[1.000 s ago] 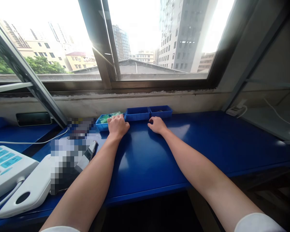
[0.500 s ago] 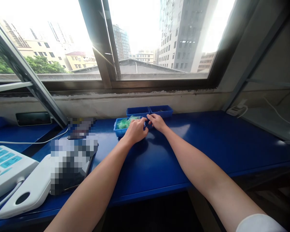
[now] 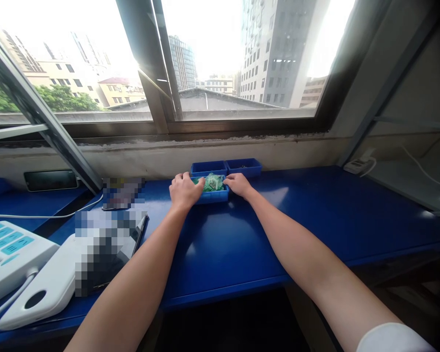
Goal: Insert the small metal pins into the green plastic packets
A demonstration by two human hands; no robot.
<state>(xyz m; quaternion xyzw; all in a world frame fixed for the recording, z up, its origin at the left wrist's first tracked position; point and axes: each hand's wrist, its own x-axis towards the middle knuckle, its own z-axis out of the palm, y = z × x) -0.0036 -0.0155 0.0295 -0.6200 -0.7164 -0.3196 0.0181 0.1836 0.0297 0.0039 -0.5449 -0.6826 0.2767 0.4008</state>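
A light blue plastic bin (image 3: pixel 211 197) stands on the blue table, with crumpled clear-and-green plastic bags (image 3: pixel 214 182) inside it. My left hand (image 3: pixel 185 190) is closed around the bin's left end, its thumb over the bags' edge. At the opposite end, my right hand (image 3: pixel 239 185) pinches the bin's right rim with bent fingers. Just behind are two darker blue bins, the left one (image 3: pixel 205 167) and the right one (image 3: pixel 247 167), side by side against the wall. Small dark pieces lie in the right one, too small to name.
To the left are a white power strip (image 3: pixel 11 244), a white rounded device (image 3: pixel 40 298) and a blurred-out flat item (image 3: pixel 112 249). A phone (image 3: pixel 51 180) leans on the wall near a metal post (image 3: pixel 58 132). Bare blue tabletop (image 3: pixel 315 210) extends rightward.
My left hand has moved left from over the bags to the bin's left end. The light blue bin has shifted right, and my right hand now grips its right end.
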